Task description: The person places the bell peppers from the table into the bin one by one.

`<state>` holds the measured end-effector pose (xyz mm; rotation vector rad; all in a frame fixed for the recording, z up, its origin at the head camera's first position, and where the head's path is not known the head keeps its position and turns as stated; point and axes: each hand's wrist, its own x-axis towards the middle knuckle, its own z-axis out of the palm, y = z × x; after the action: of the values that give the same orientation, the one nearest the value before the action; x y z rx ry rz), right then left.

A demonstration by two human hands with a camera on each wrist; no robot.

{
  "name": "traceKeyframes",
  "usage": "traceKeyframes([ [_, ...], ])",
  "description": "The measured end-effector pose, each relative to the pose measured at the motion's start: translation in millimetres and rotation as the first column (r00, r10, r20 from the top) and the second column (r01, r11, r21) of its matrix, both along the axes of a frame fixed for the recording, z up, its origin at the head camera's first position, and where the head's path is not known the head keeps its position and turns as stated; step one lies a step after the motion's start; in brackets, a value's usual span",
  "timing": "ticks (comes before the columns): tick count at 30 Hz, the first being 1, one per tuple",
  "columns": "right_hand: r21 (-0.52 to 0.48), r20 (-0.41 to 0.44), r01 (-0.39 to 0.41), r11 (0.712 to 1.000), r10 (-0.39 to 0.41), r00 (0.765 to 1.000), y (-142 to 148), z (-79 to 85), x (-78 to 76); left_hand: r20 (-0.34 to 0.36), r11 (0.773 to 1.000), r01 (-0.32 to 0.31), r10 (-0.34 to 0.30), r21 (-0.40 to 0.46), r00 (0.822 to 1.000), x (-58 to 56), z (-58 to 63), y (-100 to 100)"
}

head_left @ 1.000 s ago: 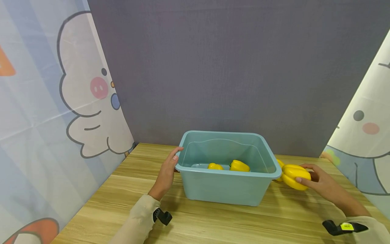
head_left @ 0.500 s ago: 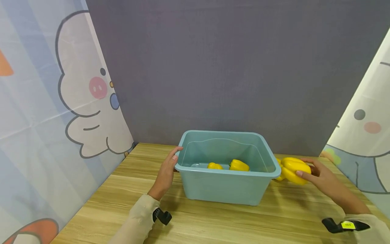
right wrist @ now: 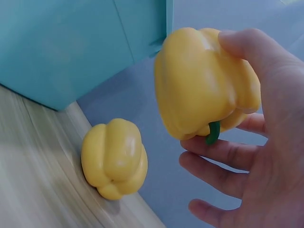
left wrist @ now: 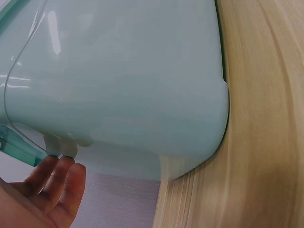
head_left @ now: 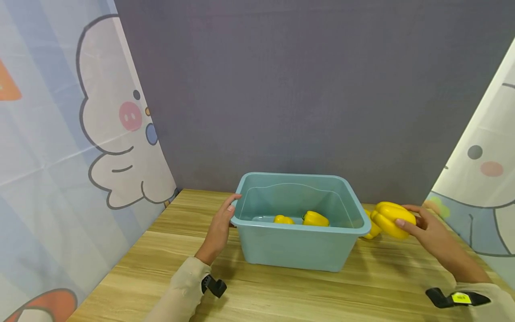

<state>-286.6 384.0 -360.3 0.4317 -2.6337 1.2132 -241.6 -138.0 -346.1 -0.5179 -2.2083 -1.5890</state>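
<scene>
A light blue plastic bin point(head_left: 293, 248) stands on the wooden table, with two yellow bell peppers, one on the left point(head_left: 284, 219) and one on the right point(head_left: 315, 218), lying inside. My left hand point(head_left: 217, 228) grips its left rim; in the left wrist view several fingertips point(left wrist: 73, 175) touch the wall below the rim. My right hand point(head_left: 432, 239) holds a yellow bell pepper point(head_left: 392, 219) between thumb and fingers, raised beside the bin's right side. Its green stem point(right wrist: 213, 132) points toward the palm side in the right wrist view. Another yellow bell pepper point(right wrist: 114, 159) rests on the table behind it.
The wooden table point(head_left: 161, 268) reaches back to a grey cloth panel point(head_left: 297, 89). Printed cartoon curtains hang at the left point(head_left: 44, 179) and the right point(head_left: 479, 197). The bin's tall right wall lies between the held pepper and the bin's inside.
My right hand has lifted the yellow bell pepper up from near the table, lately a little to the right, showing more of the pepper behind. My left hand and the bin have stayed still.
</scene>
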Motion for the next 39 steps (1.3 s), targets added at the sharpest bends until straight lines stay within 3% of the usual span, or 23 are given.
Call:
traceKeyframes([
  [3, -0.014, -0.025, 0.009, 1.0, -0.009, 1.0, -2.9, 2.2, 0.1, -0.003, 1.0, 0.001, -0.001, 0.009, 1.0, -2.3, -3.2, -0.9],
  [9, -0.037, -0.047, 0.002, 0.999, -0.004, 0.999, -10.0, 5.5, 1.3, -0.008, 1.0, -0.018, 0.018, 0.01, 1.0, -23.9, -25.5, -6.2],
  [14, -0.046, -0.049, 0.0, 0.999, -0.002, 0.999, -16.4, 9.7, -1.4, -0.014, 1.0, -0.011, 0.011, 0.022, 1.0, -28.1, -31.4, -8.9],
  [16, -0.043, -0.048, -0.001, 0.999, -0.001, 0.999, -19.1, 12.0, -2.9, -0.011, 0.999, -0.012, 0.013, 0.03, 1.0, -26.3, -30.1, -9.2],
  [23, -0.104, -0.043, -0.026, 0.994, 0.021, 0.999, -23.1, 15.2, -4.3, 0.009, 1.0, 0.003, -0.003, 0.008, 1.0, 0.8, 0.6, -0.8],
  [30, -0.113, -0.061, -0.016, 0.993, 0.009, 0.998, -27.6, 22.6, -5.6, 0.0, 1.0, -0.005, 0.005, -0.017, 1.0, 2.0, 3.5, 0.8],
  [39, -0.136, -0.129, -0.021, 0.991, 0.003, 0.992, -32.1, 34.8, -7.0, -0.004, 1.0, -0.015, 0.015, 0.008, 1.0, -24.1, -25.8, -7.7],
])
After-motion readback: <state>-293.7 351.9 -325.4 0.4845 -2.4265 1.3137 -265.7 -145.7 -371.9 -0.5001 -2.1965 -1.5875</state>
